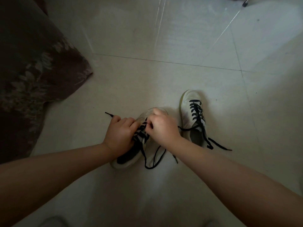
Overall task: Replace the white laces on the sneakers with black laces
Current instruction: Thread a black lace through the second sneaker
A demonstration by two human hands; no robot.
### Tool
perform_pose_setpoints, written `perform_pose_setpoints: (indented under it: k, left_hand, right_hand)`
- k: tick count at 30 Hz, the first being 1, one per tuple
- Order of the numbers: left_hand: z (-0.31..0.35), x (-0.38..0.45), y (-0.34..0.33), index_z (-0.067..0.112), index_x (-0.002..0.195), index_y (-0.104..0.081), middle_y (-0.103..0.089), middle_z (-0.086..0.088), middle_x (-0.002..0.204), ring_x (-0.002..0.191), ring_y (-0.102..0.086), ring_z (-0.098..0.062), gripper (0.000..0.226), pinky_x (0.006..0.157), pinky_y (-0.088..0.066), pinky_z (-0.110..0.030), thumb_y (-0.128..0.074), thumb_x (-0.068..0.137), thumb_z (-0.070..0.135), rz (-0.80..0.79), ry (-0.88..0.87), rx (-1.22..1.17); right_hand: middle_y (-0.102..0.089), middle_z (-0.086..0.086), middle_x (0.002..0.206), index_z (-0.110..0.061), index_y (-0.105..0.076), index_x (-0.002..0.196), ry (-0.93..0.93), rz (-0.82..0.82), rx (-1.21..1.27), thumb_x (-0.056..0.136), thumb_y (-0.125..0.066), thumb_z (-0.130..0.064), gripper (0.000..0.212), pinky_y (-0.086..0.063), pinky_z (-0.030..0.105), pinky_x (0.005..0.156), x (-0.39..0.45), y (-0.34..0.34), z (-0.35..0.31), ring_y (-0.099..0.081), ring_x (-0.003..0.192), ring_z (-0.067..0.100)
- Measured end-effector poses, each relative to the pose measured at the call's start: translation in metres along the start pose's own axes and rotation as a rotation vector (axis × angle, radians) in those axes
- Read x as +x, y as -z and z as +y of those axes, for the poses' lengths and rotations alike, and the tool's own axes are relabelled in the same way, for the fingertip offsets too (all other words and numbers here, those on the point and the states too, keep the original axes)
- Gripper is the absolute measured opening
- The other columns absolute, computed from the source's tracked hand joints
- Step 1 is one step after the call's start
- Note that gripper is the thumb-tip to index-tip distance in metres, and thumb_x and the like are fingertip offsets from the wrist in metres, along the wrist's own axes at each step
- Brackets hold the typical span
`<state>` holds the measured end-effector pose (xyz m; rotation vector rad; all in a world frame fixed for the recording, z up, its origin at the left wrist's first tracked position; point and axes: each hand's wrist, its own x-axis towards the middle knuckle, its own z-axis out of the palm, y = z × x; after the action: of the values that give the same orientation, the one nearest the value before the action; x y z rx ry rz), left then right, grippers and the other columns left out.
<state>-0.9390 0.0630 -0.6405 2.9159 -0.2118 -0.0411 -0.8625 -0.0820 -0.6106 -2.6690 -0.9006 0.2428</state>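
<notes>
Two white sneakers stand on the tiled floor. The near sneaker (131,159) lies between my hands, threaded with a black lace (154,161). My left hand (121,135) grips one end of that lace, whose tip sticks out to the left. My right hand (162,126) pinches the lace at the eyelets, fingers curled. A loop of the lace trails on the floor below my right wrist. The far sneaker (193,115) stands to the right, fully laced in black (196,112), its loose ends lying on the floor.
A dark brown floral cloth (32,71) hangs down at the left. A thin furniture leg (246,3) shows at the top right. Pale floor tiles (147,38) stretch ahead.
</notes>
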Motion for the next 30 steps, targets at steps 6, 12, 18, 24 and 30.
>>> perform_pose_setpoints:
  k: [6, 12, 18, 24, 30]
  left_hand:
    - [-0.003, -0.001, -0.002, 0.009, 0.096, -0.07, -0.07, -0.005, 0.088, 0.066, -0.062, -0.025, 0.041, 0.065, -0.026, -0.034, -0.044, 0.072, 0.03, 0.042, -0.03, -0.011]
    - [-0.001, -0.001, -0.003, 0.011, 0.099, -0.07, -0.07, -0.003, 0.091, 0.068, -0.063, -0.024, 0.042, 0.065, -0.027, -0.034, -0.045, 0.072, 0.031, 0.041, -0.025, -0.038]
    - [-0.001, -0.001, -0.001, 0.011, 0.098, -0.07, -0.069, -0.004, 0.089, 0.069, -0.063, -0.025, 0.044, 0.065, -0.026, -0.034, -0.044, 0.069, 0.033, 0.032, 0.04, -0.061]
    - [0.0, -0.001, -0.001, 0.011, 0.098, -0.069, -0.069, -0.004, 0.09, 0.07, -0.064, -0.025, 0.045, 0.065, -0.025, -0.034, -0.045, 0.067, 0.034, 0.007, 0.067, -0.065]
    - [0.002, -0.001, 0.001, 0.011, 0.095, -0.068, -0.068, -0.003, 0.087, 0.068, -0.062, -0.025, 0.042, 0.065, -0.025, -0.034, -0.044, 0.068, 0.033, -0.013, 0.09, -0.074]
  right_hand:
    - [-0.04, 0.003, 0.063, -0.016, -0.048, 0.062, -0.491, -0.39, 0.719, 0.085, -0.055, -0.022, 0.024, -0.029, 0.03, 0.061, 0.011, 0.016, 0.015, -0.038, 0.064, 0.014]
    - [-0.042, -0.005, 0.063, -0.02, -0.048, 0.063, -0.619, -0.422, 0.915, 0.088, -0.054, -0.02, 0.025, -0.032, 0.024, 0.065, 0.005, 0.016, 0.02, -0.04, 0.064, 0.011]
    - [-0.062, -0.005, 0.079, -0.012, -0.067, 0.088, -0.328, -0.382, 0.558, 0.086, -0.066, -0.029, 0.017, -0.044, 0.021, 0.067, 0.0, 0.031, 0.023, -0.055, 0.073, 0.006]
    - [-0.056, -0.003, 0.085, -0.017, -0.061, 0.08, -0.301, -0.189, 0.34, 0.082, -0.071, -0.032, 0.018, -0.049, 0.029, 0.075, -0.015, 0.011, 0.013, -0.056, 0.079, 0.013]
    - [-0.069, 0.011, 0.083, -0.003, -0.07, 0.082, -0.392, -0.167, 0.354, 0.084, -0.07, -0.029, 0.026, -0.053, 0.036, 0.075, -0.013, 0.011, 0.004, -0.063, 0.079, 0.023]
